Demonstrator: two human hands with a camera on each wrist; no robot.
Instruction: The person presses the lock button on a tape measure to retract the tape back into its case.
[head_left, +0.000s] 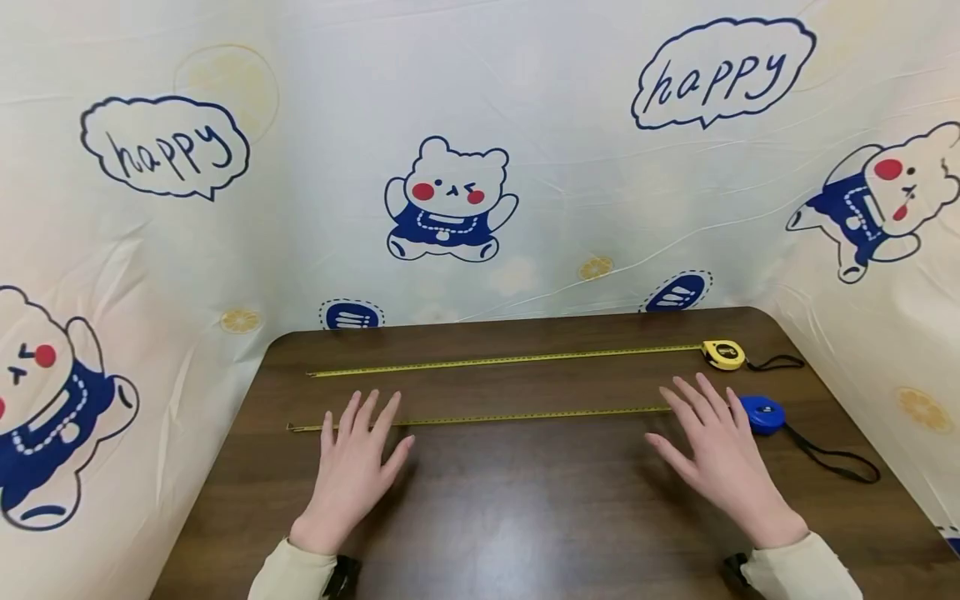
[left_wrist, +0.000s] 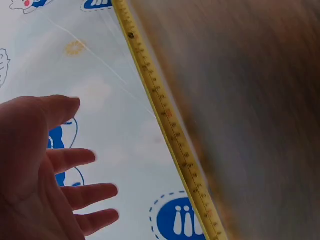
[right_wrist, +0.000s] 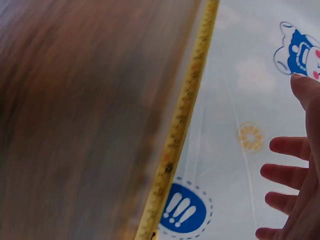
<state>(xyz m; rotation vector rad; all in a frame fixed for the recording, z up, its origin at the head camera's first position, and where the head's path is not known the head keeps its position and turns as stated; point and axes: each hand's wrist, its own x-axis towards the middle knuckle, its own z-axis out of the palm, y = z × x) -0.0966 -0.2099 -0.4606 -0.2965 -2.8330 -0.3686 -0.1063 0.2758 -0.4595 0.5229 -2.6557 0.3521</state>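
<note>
Head view: you have both hands over the dark brown wood-grain tabletop (head_left: 510,508), palms down. Your left hand (head_left: 350,475) lies at the left, fingers straight and fanned, thumb out toward the middle; your right hand (head_left: 720,462) mirrors it at the right, fingers likewise spread and gripping nothing.

Two tape measures, drawn out side by side, roughly parallel. Farther from you: round-cornered yellow case (head_left: 723,355) at the right, its thin yellow ruled blade (head_left: 495,361) running left, black wrist loop (head_left: 765,366) trailing right. Nearer: rounded blue case (head_left: 763,414) just beside your right fingertips, yellow graduated strip (head_left: 525,416) stretching left past your left fingers, longer black cord loop (head_left: 804,442) toward the right edge. From this angle you cannot tell whether either hand touches the strip.

Wrist views: fingers extended and apart on both sides, one yellow strip crossing each. Backdrop: pale cloth (head_left: 562,183) printed with bears and "happy" bubbles. Cream sleeves (head_left: 292,575) at both wrists.
</note>
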